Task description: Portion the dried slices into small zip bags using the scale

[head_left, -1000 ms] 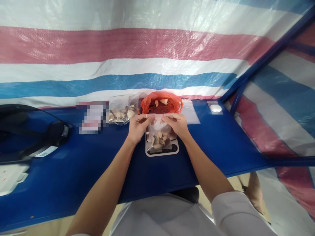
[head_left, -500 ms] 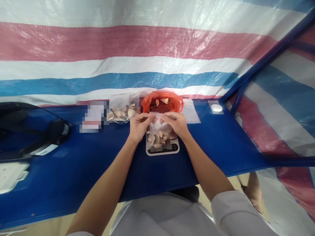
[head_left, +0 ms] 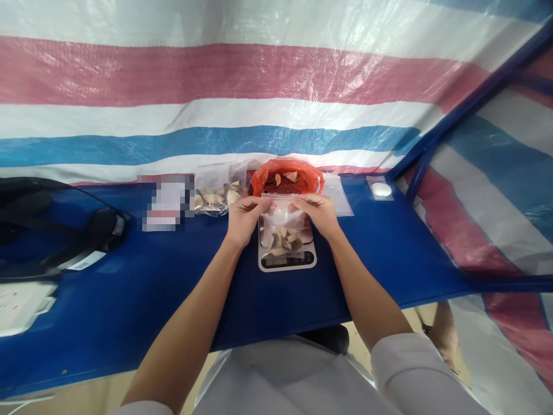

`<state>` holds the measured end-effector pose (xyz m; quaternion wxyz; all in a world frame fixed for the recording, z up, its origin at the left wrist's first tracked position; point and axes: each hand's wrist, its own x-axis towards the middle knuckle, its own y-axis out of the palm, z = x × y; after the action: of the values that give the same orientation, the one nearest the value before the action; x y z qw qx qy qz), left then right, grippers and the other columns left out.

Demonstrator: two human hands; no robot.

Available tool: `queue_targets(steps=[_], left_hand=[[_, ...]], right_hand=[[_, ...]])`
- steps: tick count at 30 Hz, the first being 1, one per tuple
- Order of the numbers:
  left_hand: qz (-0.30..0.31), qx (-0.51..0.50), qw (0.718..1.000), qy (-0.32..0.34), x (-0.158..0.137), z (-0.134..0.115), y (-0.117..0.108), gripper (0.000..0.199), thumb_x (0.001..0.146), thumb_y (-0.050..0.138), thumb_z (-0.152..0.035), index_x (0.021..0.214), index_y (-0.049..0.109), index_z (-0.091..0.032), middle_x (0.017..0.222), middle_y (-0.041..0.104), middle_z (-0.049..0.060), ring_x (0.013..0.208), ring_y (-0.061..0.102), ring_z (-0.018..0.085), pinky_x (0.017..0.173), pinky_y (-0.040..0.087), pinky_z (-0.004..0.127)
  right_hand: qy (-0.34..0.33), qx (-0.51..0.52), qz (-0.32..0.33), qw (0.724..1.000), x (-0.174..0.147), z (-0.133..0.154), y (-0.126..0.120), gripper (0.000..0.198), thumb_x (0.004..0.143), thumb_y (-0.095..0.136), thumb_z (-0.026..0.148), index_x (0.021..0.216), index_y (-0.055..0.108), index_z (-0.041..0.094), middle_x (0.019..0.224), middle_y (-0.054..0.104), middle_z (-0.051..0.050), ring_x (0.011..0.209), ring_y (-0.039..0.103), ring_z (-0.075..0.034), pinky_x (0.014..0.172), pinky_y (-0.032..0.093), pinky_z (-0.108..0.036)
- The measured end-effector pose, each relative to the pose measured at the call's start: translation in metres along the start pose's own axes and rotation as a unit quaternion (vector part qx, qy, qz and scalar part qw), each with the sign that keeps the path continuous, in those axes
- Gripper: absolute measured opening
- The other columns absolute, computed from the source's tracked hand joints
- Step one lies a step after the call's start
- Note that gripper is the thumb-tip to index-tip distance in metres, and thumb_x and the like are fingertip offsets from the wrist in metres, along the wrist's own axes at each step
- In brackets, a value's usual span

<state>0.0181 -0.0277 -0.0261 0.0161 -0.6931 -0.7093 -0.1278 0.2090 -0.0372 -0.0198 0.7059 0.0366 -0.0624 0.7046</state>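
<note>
Between my hands hangs a clear zip bag (head_left: 283, 222) with several pale, dark-edged dried pieces in its bottom. My left hand (head_left: 246, 216) pinches the bag's top left edge, and my right hand (head_left: 317, 213) pinches its top right part. Below the bag is a white kitchen scale (head_left: 263, 253) with a dark display strip; whether the bag rests on it I cannot tell. Just behind my hands, an open red plastic bag (head_left: 263, 176) has more such pieces inside. Left of it lie filled clear bags (head_left: 213, 196).
A blue table (head_left: 181, 288) runs along a striped tarp wall (head_left: 216, 75). Flat clear bags (head_left: 339, 193) and a small white rounded object (head_left: 381, 190) sit right of the red bag. At left are a blurred-out item (head_left: 166, 202), a black object (head_left: 103, 230) and a white power strip (head_left: 26, 305).
The zip bag's top has been spread wider as my hands moved slightly apart. More of the scale's display and plate now shows.
</note>
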Motion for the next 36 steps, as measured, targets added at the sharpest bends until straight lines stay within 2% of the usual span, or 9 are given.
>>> queue_targets(steps=[2,6,12,21,23,29,33,36], left_hand=[[-0.003,0.002,1.0,-0.005,0.0,0.0,0.0,0.022,0.068,0.084,-0.041,0.068,0.078,-0.02,0.065,0.073,0.003,0.059,0.064,0.015,0.062,0.053,0.027],[-0.008,0.005,1.0,-0.009,0.0,0.001,0.001,0.024,0.068,0.084,-0.042,0.067,0.077,-0.02,0.062,0.071,0.002,0.057,0.064,0.015,0.061,0.053,0.028],[-0.015,-0.013,1.0,-0.001,0.002,0.001,0.0,0.022,0.069,0.084,-0.04,0.066,0.077,-0.02,0.061,0.071,0.001,0.055,0.062,0.013,0.062,0.052,0.027],[-0.002,0.018,1.0,-0.012,0.0,-0.002,0.002,0.027,0.066,0.084,-0.044,0.069,0.077,-0.018,0.065,0.073,0.003,0.06,0.067,0.017,0.065,0.055,0.029],[-0.006,0.025,1.0,-0.013,0.0,-0.004,0.002,0.027,0.066,0.084,-0.044,0.068,0.076,-0.018,0.063,0.072,0.003,0.058,0.065,0.016,0.063,0.054,0.029],[-0.017,0.022,0.999,-0.025,0.002,0.002,-0.003,0.028,0.067,0.084,-0.044,0.07,0.077,-0.018,0.065,0.072,0.003,0.057,0.062,0.014,0.059,0.05,0.027],[-0.006,-0.016,0.999,-0.043,0.004,0.003,-0.005,0.029,0.068,0.083,-0.047,0.073,0.077,-0.019,0.066,0.071,0.002,0.057,0.06,0.012,0.056,0.049,0.025],[-0.012,-0.048,0.998,-0.041,0.005,-0.005,-0.004,0.03,0.068,0.083,-0.048,0.075,0.077,-0.019,0.069,0.071,0.001,0.059,0.062,0.013,0.058,0.05,0.026]], right_hand=[[0.004,0.004,0.003,1.0,0.0,-0.001,-0.002,0.033,0.074,0.078,0.053,0.079,0.079,0.021,0.073,0.077,-0.003,0.051,0.062,-0.013,0.047,0.051,-0.027],[0.0,-0.009,0.007,1.0,0.0,-0.001,-0.003,0.032,0.074,0.078,0.053,0.07,0.078,0.022,0.071,0.076,-0.003,0.056,0.065,-0.015,0.051,0.054,-0.027],[0.02,0.028,-0.01,0.999,0.002,-0.005,-0.003,0.035,0.069,0.08,0.055,0.08,0.079,0.022,0.071,0.076,-0.002,0.058,0.067,-0.015,0.049,0.054,-0.026],[0.002,0.024,-0.058,0.998,0.002,-0.004,0.002,0.034,0.069,0.078,0.053,0.074,0.075,0.019,0.066,0.072,-0.001,0.054,0.063,-0.012,0.049,0.054,-0.024],[0.013,0.027,-0.051,0.998,0.002,-0.005,0.002,0.036,0.071,0.077,0.054,0.077,0.074,0.019,0.067,0.073,-0.001,0.05,0.06,-0.011,0.045,0.052,-0.022],[0.105,0.04,-0.01,0.994,0.001,-0.004,0.0,0.043,0.069,0.078,0.058,0.089,0.074,0.02,0.076,0.076,-0.002,0.047,0.061,-0.011,0.034,0.045,-0.019],[0.106,0.06,-0.003,0.993,0.001,0.002,-0.001,0.042,0.069,0.079,0.058,0.086,0.074,0.02,0.079,0.076,-0.003,0.05,0.064,-0.013,0.036,0.05,-0.021],[0.099,0.08,0.013,0.992,0.0,0.006,-0.002,0.042,0.072,0.077,0.058,0.091,0.074,0.021,0.084,0.077,-0.004,0.06,0.07,-0.016,0.043,0.056,-0.023]])
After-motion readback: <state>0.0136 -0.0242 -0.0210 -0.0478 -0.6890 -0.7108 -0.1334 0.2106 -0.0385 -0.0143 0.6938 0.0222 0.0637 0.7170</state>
